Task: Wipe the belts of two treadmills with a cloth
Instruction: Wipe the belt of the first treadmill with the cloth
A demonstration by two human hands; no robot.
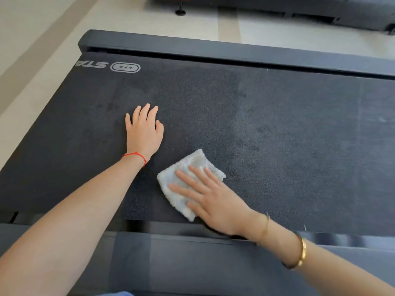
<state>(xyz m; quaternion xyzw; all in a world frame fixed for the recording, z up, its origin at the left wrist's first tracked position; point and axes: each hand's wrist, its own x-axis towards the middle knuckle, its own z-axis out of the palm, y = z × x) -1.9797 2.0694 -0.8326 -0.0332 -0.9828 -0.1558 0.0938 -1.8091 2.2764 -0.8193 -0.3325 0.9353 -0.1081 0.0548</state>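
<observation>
A dark textured treadmill belt (277, 124) fills most of the view, with a white logo at its far left corner. My left hand (144, 131) lies flat on the belt, fingers together, holding nothing. My right hand (210, 199) presses flat on a folded white cloth (192, 165) near the belt's near edge; the fingers are spread over the cloth. Part of the cloth is hidden under the palm. Darker damp patches show on the belt to the right of the cloth.
Grey side rails run along the far edge (235, 48) and the near edge (192, 263) of the belt. A second dark treadmill (320, 9) stands on the pale floor (42, 28) at the top right, with a small foot (180, 11) beside it.
</observation>
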